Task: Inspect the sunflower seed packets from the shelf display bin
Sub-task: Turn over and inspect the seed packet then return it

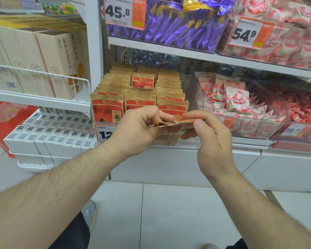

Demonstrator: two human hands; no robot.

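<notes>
- Head view: at mid-frame, just in front of the bin (190,90), the left hand (133,128) and right hand (210,141) are together on one packet (180,122), each pinching an end between thumb and fingers.
- The packet lies nearly flat, edge-on to the camera; its long axis runs left to right across the frame, and its printed face seems turned upward, though I can't read it.
- More red and brown paper shows under the hands, perhaps a second packet; I can't tell for certain.
- It looks light, thin and limp: a small paper-like pouch with loose seeds inside, so it would bend and crinkle rather than break. Pinching the flat sealed ends, as both hands do now, seems the safest hold; squeezing the middle would shift the seeds.
- The rest of the packets (107,105) stand upright in rows in the bin at centre frame, faces toward the aisle, long axes vertical.
- A price tag (104,134) hangs at the bin's front, partly hidden by the left hand.
</notes>
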